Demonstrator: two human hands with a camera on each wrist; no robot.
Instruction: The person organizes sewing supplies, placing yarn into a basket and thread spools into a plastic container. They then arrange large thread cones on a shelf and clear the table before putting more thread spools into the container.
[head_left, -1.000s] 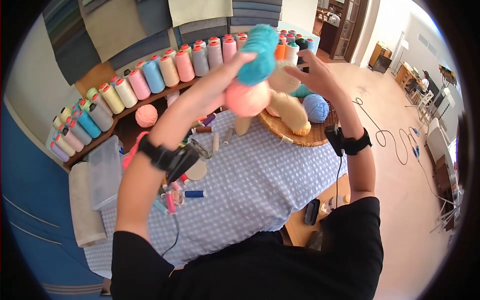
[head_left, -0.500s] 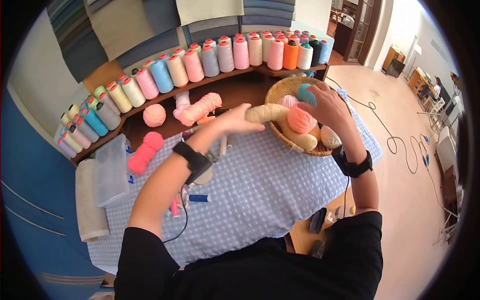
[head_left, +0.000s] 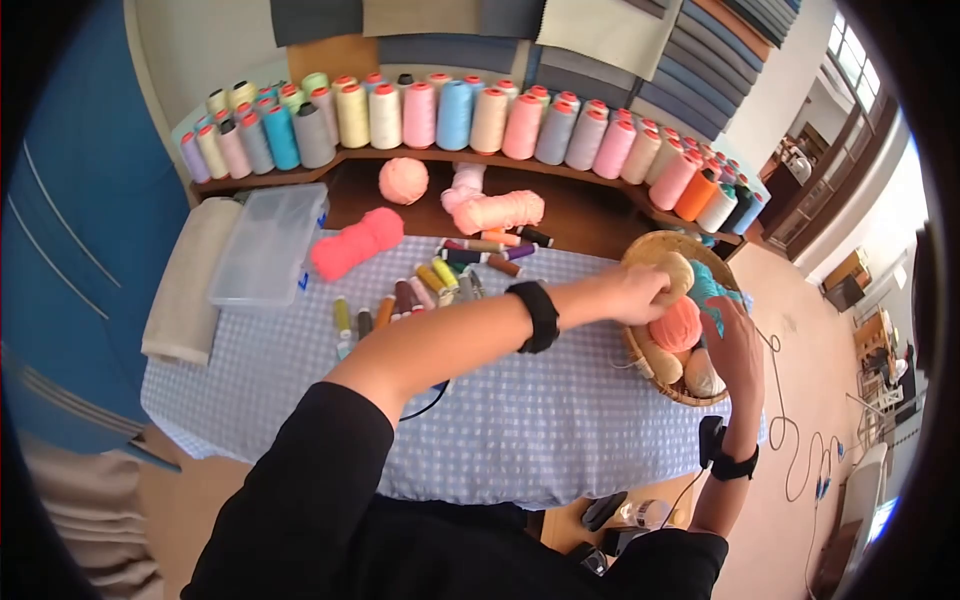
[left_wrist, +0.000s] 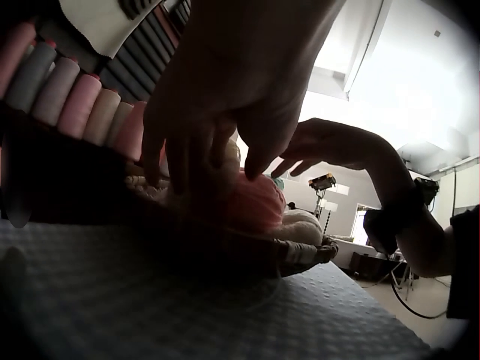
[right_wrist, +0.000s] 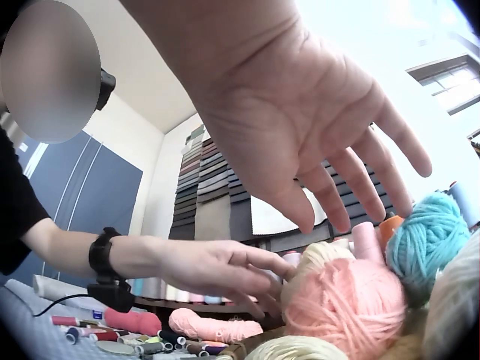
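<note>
My left hand (head_left: 632,296) reaches over the left rim of a round wicker basket (head_left: 664,244) and grips a beige skein of yarn (head_left: 678,279), thumb on one side and fingers on the other. In the left wrist view the hand (left_wrist: 217,120) points down onto the yarn. My right hand (right_wrist: 300,127) hovers above the basket's right side with fingers spread, close over a teal skein (right_wrist: 429,240). A peach yarn ball (head_left: 676,326) lies between the hands, with a cream ball (head_left: 703,375) and another beige skein (head_left: 660,362) at the basket's near side.
Thread cones (head_left: 455,115) line a curved shelf at the back. Left of the basket lie small thread spools (head_left: 464,257), a coral skein (head_left: 357,243), peach yarn (head_left: 499,211) and a clear plastic case (head_left: 262,245). A checked cloth (head_left: 530,420) covers the table.
Both hands lowered a bundle of teal, peach and beige yarn into the basket. The left hand then moved from beside the beige skein onto it, and the skein shifted inward. The head view turned.
</note>
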